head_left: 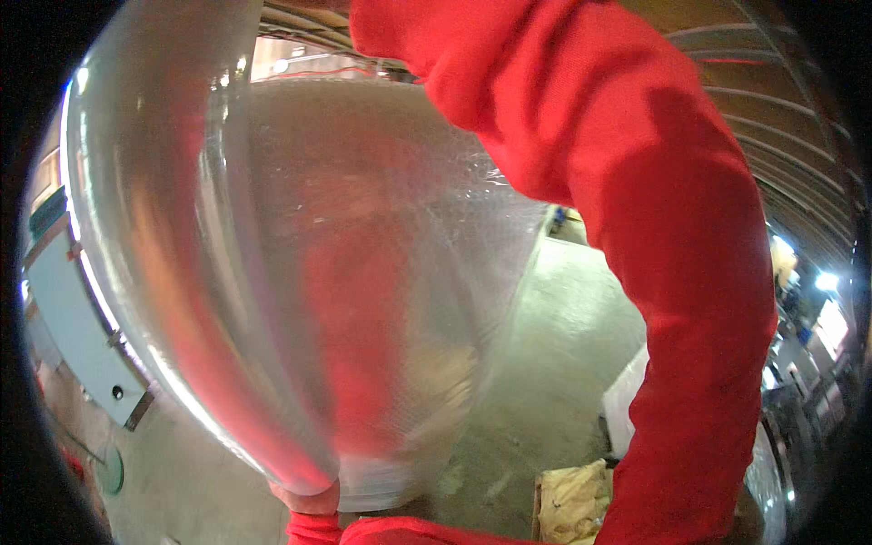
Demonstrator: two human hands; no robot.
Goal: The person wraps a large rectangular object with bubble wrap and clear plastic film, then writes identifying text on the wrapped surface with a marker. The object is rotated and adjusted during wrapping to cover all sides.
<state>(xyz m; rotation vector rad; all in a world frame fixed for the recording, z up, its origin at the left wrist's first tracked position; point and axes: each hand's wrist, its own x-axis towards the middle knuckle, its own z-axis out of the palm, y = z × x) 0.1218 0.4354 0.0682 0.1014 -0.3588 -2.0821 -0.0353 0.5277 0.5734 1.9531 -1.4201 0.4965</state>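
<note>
A large, shiny roll of clear plastic film (182,227) stands upright, slightly tilted, close in front of me on the left. My left hand (307,499) grips its bottom end, with most of the fingers hidden. Above, my right arm (672,227) in a red sleeve bends up and across toward the roll's top. Only a sliver of my right hand (313,4) shows at the upper edge, so its fingers are out of sight. Right behind the roll rises a bulky load wrapped in clear film (445,272), with blurred red showing in it.
A pale blue-grey panel (77,309) stands at the left. Smooth concrete floor (545,345) lies to the right of the load. Crumpled yellowish material (574,500) sits in a box at the lower right, near a white wrapped item (627,400). Curved roof ribs (772,109) arch overhead.
</note>
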